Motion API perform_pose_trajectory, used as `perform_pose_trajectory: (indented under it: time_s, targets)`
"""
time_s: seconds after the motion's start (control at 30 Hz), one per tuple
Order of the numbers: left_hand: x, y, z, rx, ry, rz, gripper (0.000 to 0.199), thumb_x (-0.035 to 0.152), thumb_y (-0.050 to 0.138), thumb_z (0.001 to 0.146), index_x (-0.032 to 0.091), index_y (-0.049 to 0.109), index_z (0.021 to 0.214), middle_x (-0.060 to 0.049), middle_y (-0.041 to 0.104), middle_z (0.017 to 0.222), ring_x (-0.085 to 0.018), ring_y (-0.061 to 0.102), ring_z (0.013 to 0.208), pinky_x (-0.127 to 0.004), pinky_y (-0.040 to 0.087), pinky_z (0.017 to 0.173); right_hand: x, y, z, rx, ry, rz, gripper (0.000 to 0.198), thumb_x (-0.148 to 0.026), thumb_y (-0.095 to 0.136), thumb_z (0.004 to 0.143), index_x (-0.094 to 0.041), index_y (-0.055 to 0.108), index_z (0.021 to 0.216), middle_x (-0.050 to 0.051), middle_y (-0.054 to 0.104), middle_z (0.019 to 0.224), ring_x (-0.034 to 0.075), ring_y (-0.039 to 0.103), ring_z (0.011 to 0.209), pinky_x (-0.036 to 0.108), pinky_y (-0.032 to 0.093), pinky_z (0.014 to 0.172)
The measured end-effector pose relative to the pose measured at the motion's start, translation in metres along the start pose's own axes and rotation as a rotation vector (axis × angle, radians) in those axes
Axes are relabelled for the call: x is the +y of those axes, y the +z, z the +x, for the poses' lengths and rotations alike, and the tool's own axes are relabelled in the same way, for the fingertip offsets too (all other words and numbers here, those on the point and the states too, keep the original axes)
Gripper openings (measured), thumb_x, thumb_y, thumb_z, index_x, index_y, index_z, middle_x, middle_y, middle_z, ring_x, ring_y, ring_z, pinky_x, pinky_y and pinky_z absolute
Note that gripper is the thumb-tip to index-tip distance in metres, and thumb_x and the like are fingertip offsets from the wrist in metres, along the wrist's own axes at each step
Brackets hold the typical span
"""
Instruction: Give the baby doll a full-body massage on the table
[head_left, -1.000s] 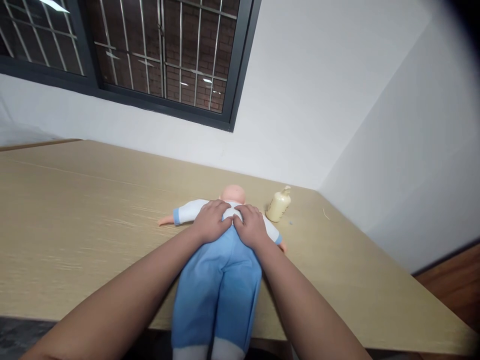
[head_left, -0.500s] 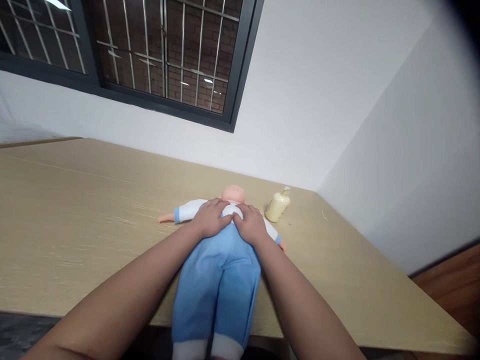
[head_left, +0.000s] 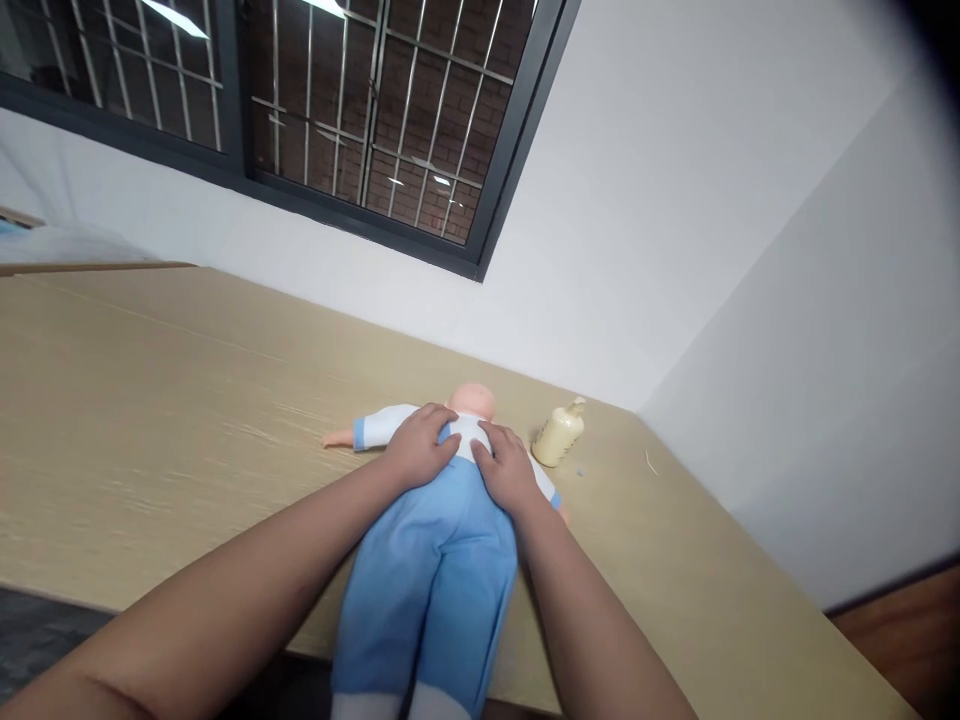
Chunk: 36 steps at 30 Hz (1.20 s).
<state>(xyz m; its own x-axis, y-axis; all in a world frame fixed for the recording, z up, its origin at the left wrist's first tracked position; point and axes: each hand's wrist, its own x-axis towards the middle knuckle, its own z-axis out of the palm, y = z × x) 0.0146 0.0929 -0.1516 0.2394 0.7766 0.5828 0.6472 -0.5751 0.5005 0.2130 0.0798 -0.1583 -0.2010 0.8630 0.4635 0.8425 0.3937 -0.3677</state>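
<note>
A baby doll (head_left: 442,540) in blue trousers and a white top with blue cuffs lies on the table, its head far from me and its legs reaching past the near edge. My left hand (head_left: 421,445) rests on the left side of the doll's torso, fingers spread. On the torso's right side lies my right hand (head_left: 506,465), also with fingers apart. Between the two thumbs a strip of the white top shows. The doll's arms stretch out to either side. Its face is out of sight.
A cream pump bottle (head_left: 559,435) stands on the wooden table (head_left: 187,420), right of the doll's head. A thin pale strand (head_left: 650,462) lies farther right. White walls meet behind the table, below a dark-framed, barred window (head_left: 375,110).
The view has tilted and shifted slightly, so the scene sits a little lower. My hands have moved slightly apart on the doll's torso, with a wider gap between the thumbs.
</note>
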Motion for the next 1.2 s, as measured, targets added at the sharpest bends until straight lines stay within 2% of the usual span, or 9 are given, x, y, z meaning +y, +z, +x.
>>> perform_pose_trajectory:
  time_s: [0.07, 0.17, 0.33, 0.47, 0.77, 0.9, 1.03, 1.13, 1.2]
  targets:
    - [0.001, -0.002, -0.003, 0.019, -0.012, -0.012, 0.035, 0.030, 0.051, 0.090, 0.011, 0.065, 0.117, -0.013, 0.065, 0.116, -0.026, 0.060, 0.112, -0.040, 0.046, 0.102, 0.001, -0.001, -0.003, -0.040, -0.012, 0.010, 0.057, -0.054, 0.038, 0.098, -0.019, 0.049, 0.142, 0.012, 0.052, 0.143, 0.027, 0.044, 0.136, 0.046, 0.030, 0.116]
    - [0.005, -0.005, -0.005, -0.052, 0.005, 0.005, 0.043, 0.032, 0.048, 0.093, 0.009, 0.060, 0.128, -0.015, 0.061, 0.132, -0.027, 0.054, 0.125, -0.042, 0.040, 0.111, -0.002, -0.003, -0.007, -0.072, 0.010, 0.018, 0.068, -0.059, 0.033, 0.098, -0.015, 0.039, 0.150, 0.015, 0.039, 0.154, 0.029, 0.032, 0.145, 0.050, 0.020, 0.121]
    - [0.008, -0.004, -0.008, -0.282, 0.079, 0.080, 0.064, 0.043, 0.038, 0.099, 0.004, 0.038, 0.149, -0.020, 0.030, 0.158, -0.032, 0.023, 0.148, -0.049, 0.018, 0.121, -0.009, -0.002, -0.012, -0.187, -0.044, 0.078, 0.068, -0.059, 0.027, 0.100, -0.020, 0.024, 0.156, 0.009, 0.018, 0.163, 0.024, 0.011, 0.153, 0.052, 0.008, 0.124]
    - [0.006, -0.001, -0.008, -0.352, 0.079, 0.108, 0.067, 0.046, 0.031, 0.101, 0.004, 0.031, 0.153, -0.020, 0.020, 0.161, -0.030, 0.012, 0.151, -0.049, 0.014, 0.122, -0.006, 0.002, -0.012, -0.215, -0.052, 0.095, 0.065, -0.056, 0.025, 0.101, -0.024, 0.023, 0.156, 0.006, 0.017, 0.164, 0.022, 0.010, 0.153, 0.051, 0.006, 0.124]
    - [0.005, 0.000, -0.005, -0.344, 0.069, 0.093, 0.064, 0.042, 0.033, 0.100, 0.008, 0.033, 0.153, -0.018, 0.026, 0.160, -0.030, 0.016, 0.150, -0.049, 0.014, 0.122, -0.003, 0.004, -0.009, -0.177, -0.077, 0.071, 0.060, -0.049, 0.030, 0.100, -0.021, 0.030, 0.154, 0.007, 0.025, 0.162, 0.023, 0.016, 0.152, 0.048, 0.011, 0.124]
    - [0.004, 0.002, -0.006, -0.262, 0.085, 0.051, 0.058, 0.039, 0.040, 0.098, 0.010, 0.043, 0.147, -0.017, 0.038, 0.155, -0.030, 0.028, 0.146, -0.048, 0.020, 0.121, -0.006, 0.002, -0.009, -0.101, -0.089, 0.092, 0.057, -0.047, 0.037, 0.099, -0.022, 0.039, 0.150, 0.007, 0.036, 0.157, 0.024, 0.026, 0.149, 0.049, 0.018, 0.122]
    - [0.007, 0.000, -0.008, -0.070, 0.059, 0.005, 0.041, 0.036, 0.049, 0.093, 0.014, 0.061, 0.126, -0.014, 0.060, 0.132, -0.027, 0.052, 0.127, -0.042, 0.038, 0.112, -0.010, -0.002, -0.009, 0.089, -0.070, 0.115, 0.045, -0.042, 0.047, 0.094, -0.020, 0.059, 0.131, 0.010, 0.058, 0.138, 0.024, 0.048, 0.132, 0.043, 0.034, 0.115]
    - [0.013, -0.008, -0.007, 0.033, 0.002, 0.063, 0.032, 0.035, 0.050, 0.091, 0.015, 0.063, 0.112, -0.012, 0.066, 0.112, -0.027, 0.060, 0.108, -0.040, 0.047, 0.098, -0.015, -0.011, -0.008, 0.248, 0.017, 0.009, 0.035, -0.036, 0.048, 0.090, -0.018, 0.064, 0.116, 0.011, 0.066, 0.116, 0.025, 0.057, 0.115, 0.041, 0.041, 0.105]
    - [0.016, -0.016, -0.005, 0.027, -0.057, 0.142, 0.030, 0.038, 0.048, 0.091, 0.016, 0.063, 0.106, -0.012, 0.067, 0.103, -0.028, 0.063, 0.099, -0.041, 0.050, 0.090, -0.020, -0.019, -0.007, 0.229, 0.113, -0.096, 0.036, -0.039, 0.046, 0.091, -0.018, 0.062, 0.115, 0.012, 0.068, 0.105, 0.027, 0.061, 0.105, 0.041, 0.044, 0.097]
